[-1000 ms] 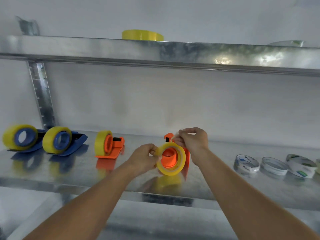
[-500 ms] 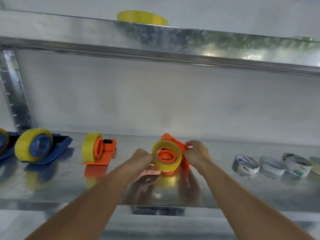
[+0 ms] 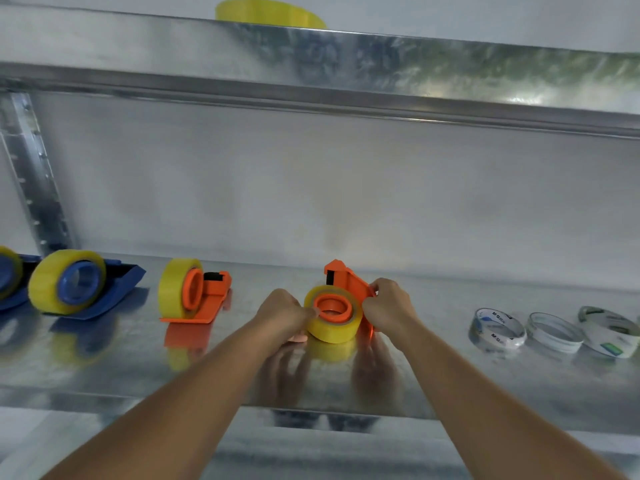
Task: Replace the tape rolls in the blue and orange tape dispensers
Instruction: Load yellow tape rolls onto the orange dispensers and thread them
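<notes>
An orange tape dispenser [image 3: 348, 282] lies tilted on the metal shelf [image 3: 104, 368], its hub facing up with a yellow tape roll [image 3: 330, 329] around it. My left hand [image 3: 282, 315] pinches the roll's left edge. My right hand [image 3: 388, 308] grips the dispenser's right side. A second orange dispenser [image 3: 207, 299] with a yellow roll stands upright to the left. Further left stands a blue dispenser [image 3: 104, 289] holding a yellow roll, and another blue one [image 3: 7, 282] is cut off by the frame edge.
Three empty white tape cores [image 3: 497, 329] lie in a row at the right of the shelf. A spare yellow roll [image 3: 266, 13] lies on the upper shelf [image 3: 346, 64]. A perforated steel upright [image 3: 31, 174] stands at the left.
The orange dispenser with its roll has come down from held in the air to resting on the shelf, hub turned upward. My right hand moved from its top to its right side.
</notes>
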